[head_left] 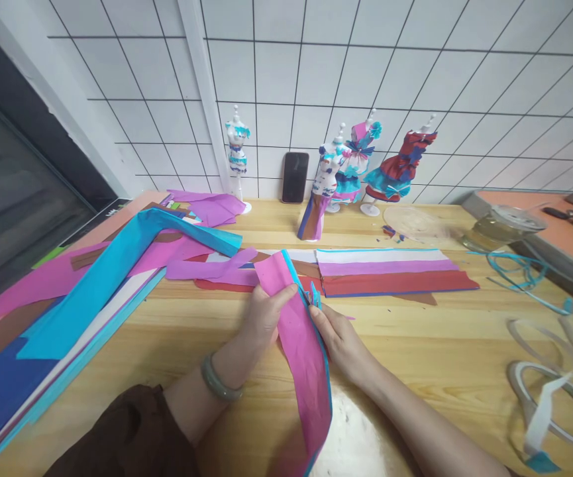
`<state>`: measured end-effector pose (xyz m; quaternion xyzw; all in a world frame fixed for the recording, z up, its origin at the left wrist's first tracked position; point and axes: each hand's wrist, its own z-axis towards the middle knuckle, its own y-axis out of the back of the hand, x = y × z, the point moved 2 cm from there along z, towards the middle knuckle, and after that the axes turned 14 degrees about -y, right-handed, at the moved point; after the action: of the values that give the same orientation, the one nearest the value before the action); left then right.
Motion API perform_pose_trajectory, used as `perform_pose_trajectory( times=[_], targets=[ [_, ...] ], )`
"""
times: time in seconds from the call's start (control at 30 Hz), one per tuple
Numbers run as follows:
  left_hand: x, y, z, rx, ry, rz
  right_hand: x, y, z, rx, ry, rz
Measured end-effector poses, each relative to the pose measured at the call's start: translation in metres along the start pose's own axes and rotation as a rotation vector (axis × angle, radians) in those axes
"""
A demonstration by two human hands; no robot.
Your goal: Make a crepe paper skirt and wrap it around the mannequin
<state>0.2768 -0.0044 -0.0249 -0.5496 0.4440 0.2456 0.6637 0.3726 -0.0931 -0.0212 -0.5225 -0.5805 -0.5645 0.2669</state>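
A long pink paper strip (pixel 301 358) with a blue edge hangs in front of me, its upper end raised and its lower end running out of view. My left hand (pixel 266 315) is closed on the strip near the top, thumb flat on the pink face. On the strip's right side, my right hand (pixel 338 334) pinches at the blue edge. Small crumpled blue bits (pixel 314 295) stick up at its fingertips, beside something small and dark that I cannot make out. Behind the hands lie layered white, purple and red strips (pixel 395 271).
Coloured paper strips (pixel 92 285) pile up at the left. Small dress forms (pixel 238 146) and a phone (pixel 295 177) stand by the tiled wall. At the right are a tape roll (pixel 515 384), a blue cord (pixel 515 271) and a wide clear roll (pixel 505 228).
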Motion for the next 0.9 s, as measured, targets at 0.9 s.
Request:
perform_pose_trajectory(
  times=[0.9],
  targets=[
    [0.011, 0.000, -0.007, 0.039, 0.014, 0.018, 0.000, 0.000, 0.000, -0.057, -0.020, 0.031]
  ],
)
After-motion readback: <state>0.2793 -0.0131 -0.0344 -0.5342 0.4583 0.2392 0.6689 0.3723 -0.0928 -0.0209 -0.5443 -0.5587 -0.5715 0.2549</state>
